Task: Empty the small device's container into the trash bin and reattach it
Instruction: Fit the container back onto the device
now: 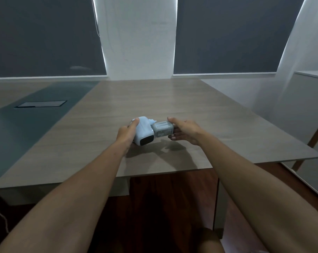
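Left hand grips the pale-blue plastic device; right hand clasps its translucent grey container — brace the body, pull with all 5 fingertips evenly.

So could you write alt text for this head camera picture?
Two bare hands hold a small pale blue plastic device above a wooden table: the left hand grips its body, the right hand its grey translucent container. No trash bin shows.
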{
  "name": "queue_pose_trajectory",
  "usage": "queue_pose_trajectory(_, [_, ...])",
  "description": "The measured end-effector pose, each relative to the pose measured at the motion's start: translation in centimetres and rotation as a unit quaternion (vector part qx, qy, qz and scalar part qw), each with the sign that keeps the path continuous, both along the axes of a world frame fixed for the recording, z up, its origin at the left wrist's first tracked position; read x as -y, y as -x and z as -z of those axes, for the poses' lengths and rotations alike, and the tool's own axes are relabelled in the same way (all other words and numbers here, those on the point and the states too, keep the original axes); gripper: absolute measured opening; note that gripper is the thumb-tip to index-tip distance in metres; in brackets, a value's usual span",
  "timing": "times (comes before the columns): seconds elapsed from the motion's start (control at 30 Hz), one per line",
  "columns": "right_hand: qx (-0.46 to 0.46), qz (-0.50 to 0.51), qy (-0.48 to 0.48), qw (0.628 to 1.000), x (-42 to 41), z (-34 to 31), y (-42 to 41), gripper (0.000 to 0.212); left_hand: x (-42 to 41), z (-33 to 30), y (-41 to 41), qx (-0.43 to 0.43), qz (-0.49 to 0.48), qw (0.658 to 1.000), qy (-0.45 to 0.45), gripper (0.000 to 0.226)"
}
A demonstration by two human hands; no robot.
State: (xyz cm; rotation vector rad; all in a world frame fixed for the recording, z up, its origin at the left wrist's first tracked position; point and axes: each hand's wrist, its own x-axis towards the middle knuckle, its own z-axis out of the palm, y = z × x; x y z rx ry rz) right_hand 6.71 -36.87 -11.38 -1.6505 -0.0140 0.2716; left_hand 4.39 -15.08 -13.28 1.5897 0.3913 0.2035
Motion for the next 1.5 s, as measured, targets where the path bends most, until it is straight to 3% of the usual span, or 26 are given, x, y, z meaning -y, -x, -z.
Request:
queue_pose_trajectory(0.37, [0.005,-0.038,-0.024,0.999,-1.4,-0.3,0.5,0.051,1.3,-1.8,0.4,0.029,0.04,0.998,0.039,0.031])
queue_pose_trajectory(0.57, [0.021,-0.035,-0.028,0.999,-3.5,-0.4,1.4,0.059,1.6,-2.6,0.9,0.051,0.049,0.996,0.057,0.038])
queue_pose_trajectory(0.7, [0.012,-0.022,-0.01,1.0,-5.4,-0.6,1.5,0.061,-0.6,-2.5,1.6,0.043,0.018,0.998,0.039,0.053])
queue_pose_trajectory(1.03, [0.008,-0.117,0.046,0.992,-15.4,-1.3,3.9,0.06,-9.1,-2.2,6.0,0.066,-0.102,0.992,-0.021,0.057])
queue_pose_trajectory(1.27, [0.072,-0.109,0.05,0.99,-21.9,-1.0,5.1,0.053,-15.5,-1.9,9.7,0.038,-0.245,0.954,-0.17,0.063])
queue_pose_trajectory(1.5, [0.07,-0.072,0.055,0.993,-22.7,0.5,4.9,0.051,-18.1,0.2,11.1,0.025,-0.289,0.934,-0.207,0.066])
